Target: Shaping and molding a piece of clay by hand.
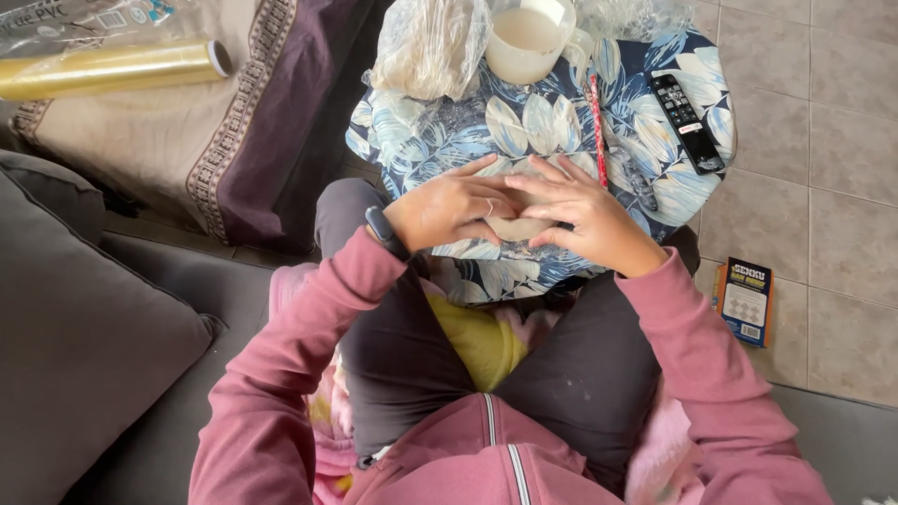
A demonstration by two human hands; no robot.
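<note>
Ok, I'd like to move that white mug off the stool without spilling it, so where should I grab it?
Take the white mug by its handle, which sticks out on its right side toward the remote. Come in from that side, since the clear plastic bag crowds its left. It stands upright with pale liquid inside, so keep it level.

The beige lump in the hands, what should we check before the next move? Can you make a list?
1. Both hands on the beige lump: ok, left hand and right hand press it together.
2. Lump over the flowered table: ok.
3. Lump's shape: cannot tell, mostly hidden by fingers.
4. White cup upright, away from hands: ok.
5. Remote near the table's edge: not ok.
</note>
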